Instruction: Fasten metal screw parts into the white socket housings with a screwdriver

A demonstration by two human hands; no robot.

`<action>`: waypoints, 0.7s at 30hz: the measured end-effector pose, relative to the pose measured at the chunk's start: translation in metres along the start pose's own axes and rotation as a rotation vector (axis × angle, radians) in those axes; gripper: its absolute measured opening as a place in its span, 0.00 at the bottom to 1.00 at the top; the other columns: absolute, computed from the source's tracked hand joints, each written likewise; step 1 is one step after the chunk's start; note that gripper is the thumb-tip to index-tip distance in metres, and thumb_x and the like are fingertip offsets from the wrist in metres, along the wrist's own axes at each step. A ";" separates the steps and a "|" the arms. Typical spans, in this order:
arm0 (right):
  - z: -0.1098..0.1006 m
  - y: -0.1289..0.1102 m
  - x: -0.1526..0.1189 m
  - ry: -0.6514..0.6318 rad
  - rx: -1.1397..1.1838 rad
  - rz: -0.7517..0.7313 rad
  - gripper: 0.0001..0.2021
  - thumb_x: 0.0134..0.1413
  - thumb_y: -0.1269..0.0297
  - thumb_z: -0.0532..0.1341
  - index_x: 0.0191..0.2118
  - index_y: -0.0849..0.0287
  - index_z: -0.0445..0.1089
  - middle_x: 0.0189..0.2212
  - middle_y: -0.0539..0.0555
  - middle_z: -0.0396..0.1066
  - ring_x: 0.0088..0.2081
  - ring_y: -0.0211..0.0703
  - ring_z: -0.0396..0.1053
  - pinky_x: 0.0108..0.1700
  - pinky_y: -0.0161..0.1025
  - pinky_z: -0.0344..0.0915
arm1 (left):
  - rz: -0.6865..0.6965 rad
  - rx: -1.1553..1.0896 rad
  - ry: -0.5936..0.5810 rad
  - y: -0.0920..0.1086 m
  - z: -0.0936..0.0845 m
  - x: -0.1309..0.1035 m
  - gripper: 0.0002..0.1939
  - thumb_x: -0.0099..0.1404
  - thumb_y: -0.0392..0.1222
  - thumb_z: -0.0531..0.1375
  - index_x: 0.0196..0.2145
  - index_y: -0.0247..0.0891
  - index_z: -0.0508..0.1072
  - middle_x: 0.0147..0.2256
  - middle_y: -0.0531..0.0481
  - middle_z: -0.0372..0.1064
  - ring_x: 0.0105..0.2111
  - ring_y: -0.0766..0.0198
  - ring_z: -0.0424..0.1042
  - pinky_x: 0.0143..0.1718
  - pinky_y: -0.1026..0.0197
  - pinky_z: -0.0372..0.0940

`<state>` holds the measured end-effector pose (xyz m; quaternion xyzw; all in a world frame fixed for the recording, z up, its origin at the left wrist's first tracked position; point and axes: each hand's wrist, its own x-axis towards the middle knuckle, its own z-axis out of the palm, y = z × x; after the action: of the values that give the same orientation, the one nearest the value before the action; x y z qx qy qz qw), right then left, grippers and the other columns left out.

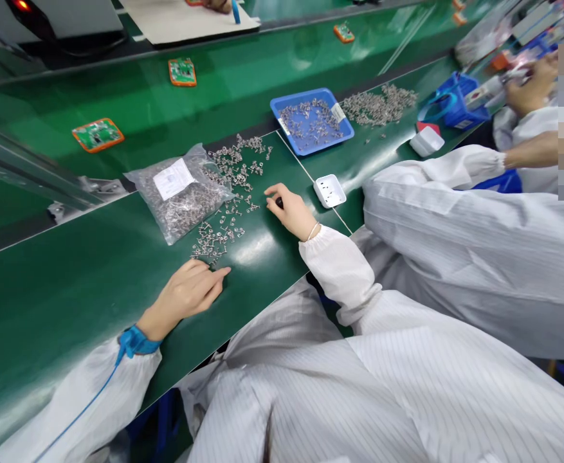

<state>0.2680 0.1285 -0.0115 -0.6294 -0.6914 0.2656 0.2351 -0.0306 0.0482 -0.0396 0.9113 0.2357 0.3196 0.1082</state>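
Note:
My left hand, with a blue wrist strap and cord, lies low over the green bench. Its index finger is stretched out and its fingertips are at the near edge of a scatter of small metal parts. I see nothing held in it. My right hand is beyond it, fingers curled around a small black object, mostly hidden by the palm. Just right of that hand sits a white square plastic cover with small dark slots. A clear bag full of metal parts, with a white label, lies behind the scatter.
A blue tray of metal parts stands at the back, beside a heap of similar parts. Green circuit boards in orange frames rest on the green conveyor belt. A co-worker's sleeve is at right, near a blue bin.

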 end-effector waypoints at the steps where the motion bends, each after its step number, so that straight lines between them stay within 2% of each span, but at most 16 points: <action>1: 0.000 0.002 0.000 0.004 -0.014 -0.028 0.10 0.66 0.67 0.57 0.49 0.60 0.70 0.39 0.54 0.74 0.39 0.40 0.70 0.49 0.38 0.65 | 0.000 0.004 -0.003 0.000 0.000 0.000 0.15 0.68 0.32 0.58 0.51 0.38 0.74 0.25 0.52 0.69 0.25 0.65 0.67 0.34 0.58 0.66; 5: 0.007 0.006 -0.001 0.023 -0.061 -0.072 0.08 0.64 0.65 0.60 0.43 0.59 0.76 0.38 0.54 0.71 0.39 0.39 0.69 0.48 0.38 0.65 | 0.003 0.016 -0.009 0.000 0.000 -0.001 0.15 0.69 0.31 0.58 0.52 0.36 0.74 0.25 0.52 0.67 0.26 0.64 0.66 0.32 0.58 0.63; 8: 0.012 0.006 -0.002 0.031 -0.089 -0.050 0.08 0.64 0.62 0.62 0.43 0.59 0.77 0.39 0.53 0.71 0.39 0.39 0.69 0.47 0.38 0.64 | 0.010 0.023 -0.013 0.001 -0.001 0.000 0.14 0.68 0.30 0.59 0.51 0.33 0.73 0.25 0.52 0.66 0.26 0.64 0.64 0.31 0.59 0.62; 12: 0.013 0.000 -0.003 -0.022 -0.144 -0.015 0.08 0.65 0.62 0.61 0.41 0.59 0.77 0.39 0.53 0.70 0.38 0.38 0.68 0.47 0.38 0.64 | 0.002 0.028 -0.024 0.002 -0.002 0.002 0.13 0.69 0.31 0.58 0.50 0.34 0.73 0.25 0.53 0.65 0.26 0.65 0.62 0.31 0.60 0.61; 16: 0.008 -0.004 -0.005 -0.045 -0.123 -0.026 0.08 0.65 0.65 0.61 0.40 0.60 0.76 0.39 0.54 0.70 0.38 0.38 0.68 0.47 0.37 0.64 | -0.006 0.039 -0.041 0.002 -0.002 0.001 0.12 0.69 0.31 0.59 0.49 0.33 0.74 0.25 0.53 0.64 0.26 0.65 0.62 0.31 0.59 0.60; 21: -0.008 -0.003 -0.002 -0.032 0.020 -0.126 0.07 0.62 0.65 0.63 0.39 0.61 0.78 0.36 0.53 0.72 0.39 0.37 0.69 0.48 0.36 0.64 | -0.010 0.034 -0.045 0.004 -0.002 0.002 0.12 0.68 0.29 0.60 0.49 0.31 0.74 0.26 0.52 0.65 0.26 0.65 0.62 0.32 0.59 0.60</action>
<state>0.2709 0.1265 -0.0039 -0.5779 -0.7306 0.2671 0.2466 -0.0295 0.0461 -0.0356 0.9188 0.2432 0.2946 0.0996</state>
